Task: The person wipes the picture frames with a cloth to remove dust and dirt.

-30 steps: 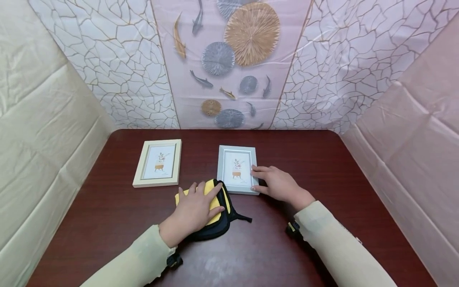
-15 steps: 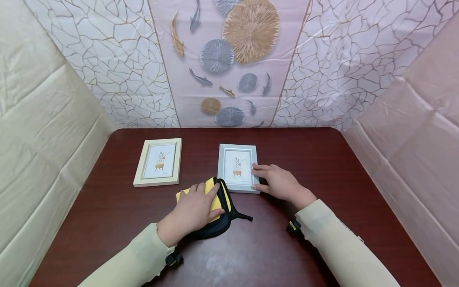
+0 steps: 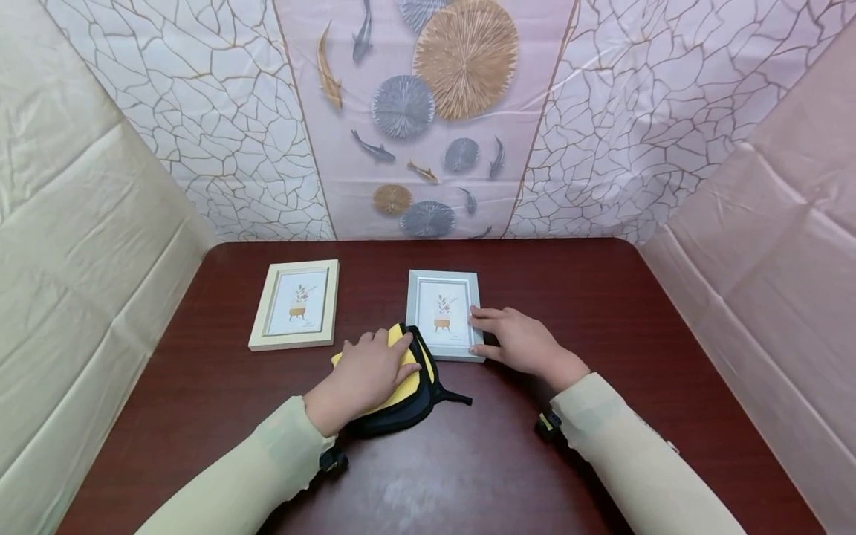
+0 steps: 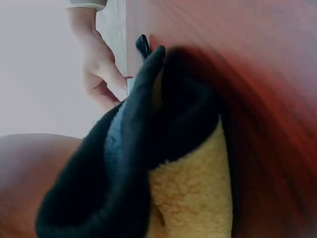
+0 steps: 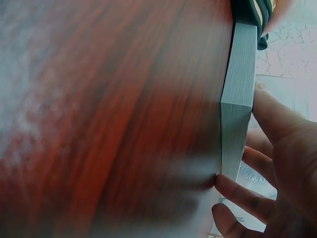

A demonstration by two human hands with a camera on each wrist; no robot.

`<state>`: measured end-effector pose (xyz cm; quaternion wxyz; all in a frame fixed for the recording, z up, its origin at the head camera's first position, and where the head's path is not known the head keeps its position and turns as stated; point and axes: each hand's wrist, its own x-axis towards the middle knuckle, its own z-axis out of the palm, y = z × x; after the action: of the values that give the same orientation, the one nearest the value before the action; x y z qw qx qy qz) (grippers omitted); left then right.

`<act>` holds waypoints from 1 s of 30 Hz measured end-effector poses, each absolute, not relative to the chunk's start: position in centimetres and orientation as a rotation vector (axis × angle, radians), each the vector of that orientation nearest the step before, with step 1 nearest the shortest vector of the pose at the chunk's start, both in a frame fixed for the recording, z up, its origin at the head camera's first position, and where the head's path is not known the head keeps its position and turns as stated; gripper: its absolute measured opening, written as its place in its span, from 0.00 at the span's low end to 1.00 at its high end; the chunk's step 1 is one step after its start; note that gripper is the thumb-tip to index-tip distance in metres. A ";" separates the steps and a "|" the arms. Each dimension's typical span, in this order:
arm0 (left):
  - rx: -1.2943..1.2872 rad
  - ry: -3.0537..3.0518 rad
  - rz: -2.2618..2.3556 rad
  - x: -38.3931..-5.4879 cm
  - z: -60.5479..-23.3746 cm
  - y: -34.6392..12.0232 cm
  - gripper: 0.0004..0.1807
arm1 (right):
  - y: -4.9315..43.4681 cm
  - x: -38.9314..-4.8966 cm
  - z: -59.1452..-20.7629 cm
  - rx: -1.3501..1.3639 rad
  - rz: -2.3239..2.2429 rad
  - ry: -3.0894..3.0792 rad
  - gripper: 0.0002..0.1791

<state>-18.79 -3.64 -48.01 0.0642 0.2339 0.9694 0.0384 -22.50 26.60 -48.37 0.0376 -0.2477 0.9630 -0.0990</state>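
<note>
My left hand [image 3: 368,371] grips a folded cloth, yellow plush [image 3: 394,394] with a dark side and black trim. Its fingers lie bent over the cloth's far part, and the thumb is on its right side. In the left wrist view the cloth [image 4: 193,193] is bunched, dark and yellow faces showing. The cloth's top overlaps the lower left corner of a light blue picture frame [image 3: 443,352], lying face up. My right hand [image 3: 521,342] rests its fairly straight fingers and thumb on that frame's right edge; the right wrist view shows the thumb at the frame's corner [image 5: 237,104].
A cream picture frame [image 3: 328,305] with a similar plant print lies to the left on the dark red wooden table [image 3: 428,475]. Patterned fabric [image 3: 254,126] hangs behind the table, with plain pale fabric at both sides.
My left hand and the cloth have shifted slightly away from me and a little right, further over the light blue frame's corner. My right hand stays at the frame's right edge.
</note>
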 end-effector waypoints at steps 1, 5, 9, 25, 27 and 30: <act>0.718 2.930 0.119 -18.9 -48.0 -3.6 0.34 | 26.6 -22.5 -48.4 -0.761 -0.305 2.955 0.36; 0.755 2.933 0.125 -19.3 -48.2 -3.5 0.29 | 26.5 -22.4 -48.5 -0.761 -0.305 2.955 0.35; 0.759 2.928 0.142 -19.8 -48.1 -3.5 0.27 | 26.4 -22.3 -48.5 -0.766 -0.299 2.952 0.35; 0.684 2.887 0.121 -22.9 -47.4 -3.5 0.28 | 26.6 -22.4 -48.4 -0.762 -0.295 2.954 0.35; 0.682 2.890 0.110 -23.3 -47.4 -3.4 0.29 | 26.6 -22.3 -48.3 -0.758 -0.302 2.953 0.35; 0.665 2.889 0.106 -23.9 -47.4 -3.3 0.29 | 26.6 -22.4 -48.5 -0.762 -0.303 2.954 0.35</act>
<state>-23.93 -3.30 -47.35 0.0872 0.2234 0.9702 0.0356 -22.36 26.59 -48.48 0.0379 -0.2484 0.9629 -0.0988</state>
